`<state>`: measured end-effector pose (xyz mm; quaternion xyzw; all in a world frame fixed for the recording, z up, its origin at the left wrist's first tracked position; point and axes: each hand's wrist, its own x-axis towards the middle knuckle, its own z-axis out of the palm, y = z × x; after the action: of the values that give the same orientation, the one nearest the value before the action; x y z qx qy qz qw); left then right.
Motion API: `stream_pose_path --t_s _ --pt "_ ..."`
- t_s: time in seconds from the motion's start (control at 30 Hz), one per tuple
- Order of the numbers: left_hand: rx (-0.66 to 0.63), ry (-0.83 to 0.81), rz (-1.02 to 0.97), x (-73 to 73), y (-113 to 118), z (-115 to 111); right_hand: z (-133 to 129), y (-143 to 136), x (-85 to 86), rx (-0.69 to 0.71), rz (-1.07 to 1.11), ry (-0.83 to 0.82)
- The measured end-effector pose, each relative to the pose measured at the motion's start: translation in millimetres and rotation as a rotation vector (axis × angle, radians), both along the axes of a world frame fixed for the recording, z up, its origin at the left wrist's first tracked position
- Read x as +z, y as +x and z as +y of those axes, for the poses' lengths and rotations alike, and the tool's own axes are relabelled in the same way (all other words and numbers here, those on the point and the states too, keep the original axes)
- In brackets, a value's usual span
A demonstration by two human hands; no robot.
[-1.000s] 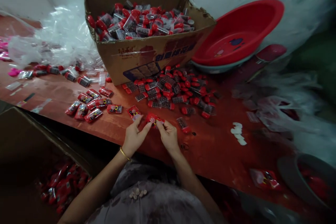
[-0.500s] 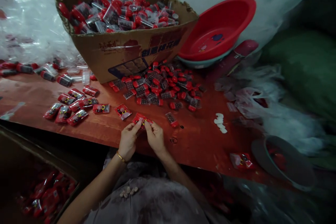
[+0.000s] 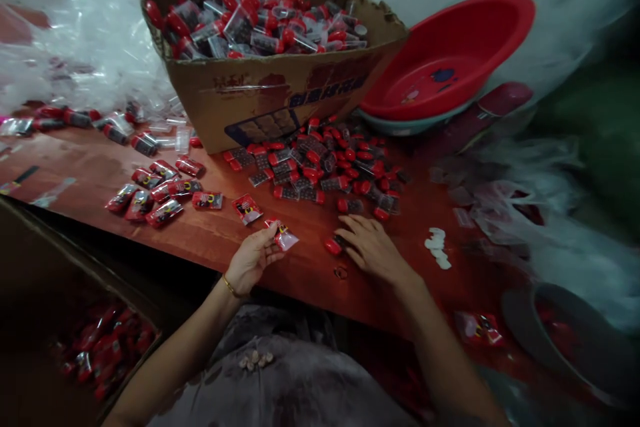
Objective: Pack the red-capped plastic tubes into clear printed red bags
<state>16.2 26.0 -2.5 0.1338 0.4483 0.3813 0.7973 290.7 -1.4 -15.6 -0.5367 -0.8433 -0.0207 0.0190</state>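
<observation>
A small red and clear packet (image 3: pixel 285 236) is pinched between the thumb and fingers of my left hand (image 3: pixel 253 257) above the table's front part. My right hand (image 3: pixel 371 247), palm down with fingers apart, reaches over a single red-capped tube (image 3: pixel 333 245) and partly covers it. Whether the fingers touch the tube is hard to tell. A flat red packet (image 3: pixel 247 209) lies just beyond my left hand. Farther left sits a group of filled red packets (image 3: pixel 165 212). Behind my hands spreads a pile of red-capped tubes with dark contents (image 3: pixel 320 160).
A cardboard box (image 3: pixel 210 100) full of tubes stands at the back. Right of it lean a red basin (image 3: pixel 420 73) and a dark red bottle (image 3: pixel 505 99). White pieces (image 3: pixel 438 248), plastic bags (image 3: pixel 545 227) and a grey bowl (image 3: pixel 530 327) lie rightward. Another box with red packets (image 3: pixel 107 347) is lower left.
My hands have come apart. My left hand keeps the packet, while my right hand has let go of it, moved right and spread over the single tube. The view has shifted slightly left.
</observation>
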Motion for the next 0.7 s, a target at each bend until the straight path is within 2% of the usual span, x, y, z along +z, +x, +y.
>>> stream_pose_path --t_s 0.1,0.27,0.4,0.57,0.7 --pt "0.003 -0.005 0.018 -2.6 -0.9 -1.0 -11.5 -8.9 -7.3 -0.028 0.077 -0.002" --pt "0.024 0.021 0.051 -3.4 -5.9 -2.8 -23.9 -26.3 -17.0 -0.179 0.262 -0.044" --pt "0.047 0.042 0.091 -6.5 -7.7 -5.3 -35.0 -45.0 -10.8 -0.248 0.428 0.025" --pt "0.032 0.066 0.115 -9.8 -5.6 -9.3 -48.9 -82.7 14.1 -0.099 0.660 0.094" --pt "0.035 0.107 0.128 -7.4 -5.5 -11.6 -46.4 -100.9 22.2 -0.027 0.684 0.106"
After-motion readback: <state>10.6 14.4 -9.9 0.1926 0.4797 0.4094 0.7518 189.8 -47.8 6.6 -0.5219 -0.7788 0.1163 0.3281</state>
